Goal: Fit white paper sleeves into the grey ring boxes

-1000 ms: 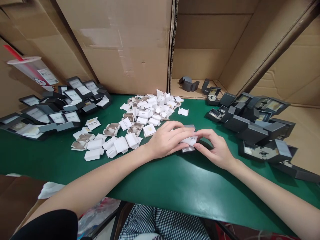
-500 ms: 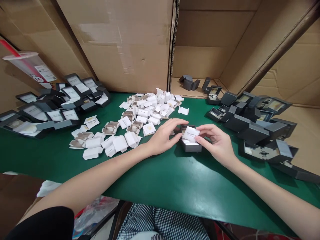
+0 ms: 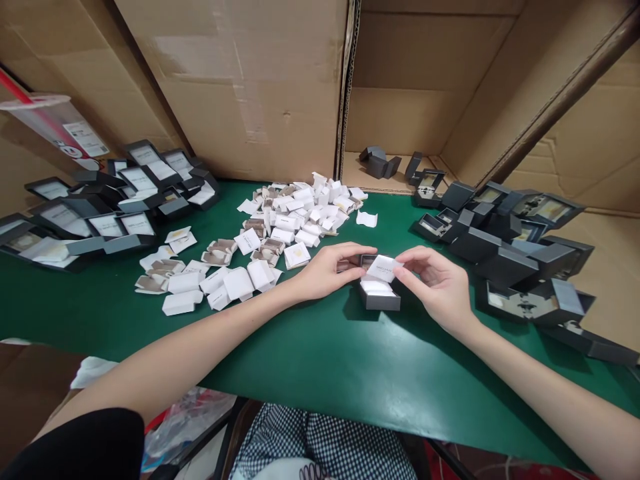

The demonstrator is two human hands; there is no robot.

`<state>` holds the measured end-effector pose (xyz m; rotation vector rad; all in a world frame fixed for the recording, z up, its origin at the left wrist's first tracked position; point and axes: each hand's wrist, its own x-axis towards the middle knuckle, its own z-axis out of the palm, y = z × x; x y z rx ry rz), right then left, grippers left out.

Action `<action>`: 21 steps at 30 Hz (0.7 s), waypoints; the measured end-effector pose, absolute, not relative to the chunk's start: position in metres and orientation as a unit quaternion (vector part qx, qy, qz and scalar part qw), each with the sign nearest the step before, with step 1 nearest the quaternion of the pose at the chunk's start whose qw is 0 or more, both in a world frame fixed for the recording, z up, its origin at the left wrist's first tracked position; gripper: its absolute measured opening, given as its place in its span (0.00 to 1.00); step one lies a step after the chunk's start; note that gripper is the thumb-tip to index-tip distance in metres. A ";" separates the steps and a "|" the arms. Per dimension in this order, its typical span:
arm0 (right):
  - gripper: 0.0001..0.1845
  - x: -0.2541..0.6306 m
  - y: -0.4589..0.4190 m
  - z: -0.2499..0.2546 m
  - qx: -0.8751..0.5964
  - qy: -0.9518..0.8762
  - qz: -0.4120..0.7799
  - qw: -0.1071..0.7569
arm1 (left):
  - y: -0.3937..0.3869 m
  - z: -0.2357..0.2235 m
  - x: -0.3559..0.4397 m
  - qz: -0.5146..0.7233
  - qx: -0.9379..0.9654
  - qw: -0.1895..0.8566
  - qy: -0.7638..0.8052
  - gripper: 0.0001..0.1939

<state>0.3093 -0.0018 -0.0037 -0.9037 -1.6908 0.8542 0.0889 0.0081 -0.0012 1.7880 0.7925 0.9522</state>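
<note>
In the middle of the green table (image 3: 310, 360) stands a small dark jewellery box (image 3: 383, 303) with its lid raised and white lining inside. My left hand (image 3: 333, 270) grips the box's left side and lid, thumb toward the front and fingers behind. Between the thumb and fingers of my right hand (image 3: 435, 283) is a white printed card insert (image 3: 383, 268), held tilted against the inside of the lid. The fingertips behind the lid are partly hidden.
White folded card inserts (image 3: 300, 213) lie heaped beyond my left hand. Open dark boxes with white inserts (image 3: 145, 180) are piled at left, near a plastic cup (image 3: 55, 127). More dark boxes (image 3: 505, 263) crowd the right. Cardboard cartons (image 3: 250, 80) wall the back.
The white insert has moved up and tilted back toward the lid, showing more of the lining below. The box has shifted slightly toward me; both hands keep their hold.
</note>
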 end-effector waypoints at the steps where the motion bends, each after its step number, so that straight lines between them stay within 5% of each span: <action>1: 0.06 0.310 -0.001 -0.004 -0.378 -0.697 0.345 0.502 | 0.009 -0.001 0.089 0.387 0.731 0.462 0.321 0.18; 21: 0.04 0.312 -0.001 -0.003 -0.341 -0.784 0.252 0.453 | 0.007 0.003 0.087 0.360 0.772 0.432 0.298 0.21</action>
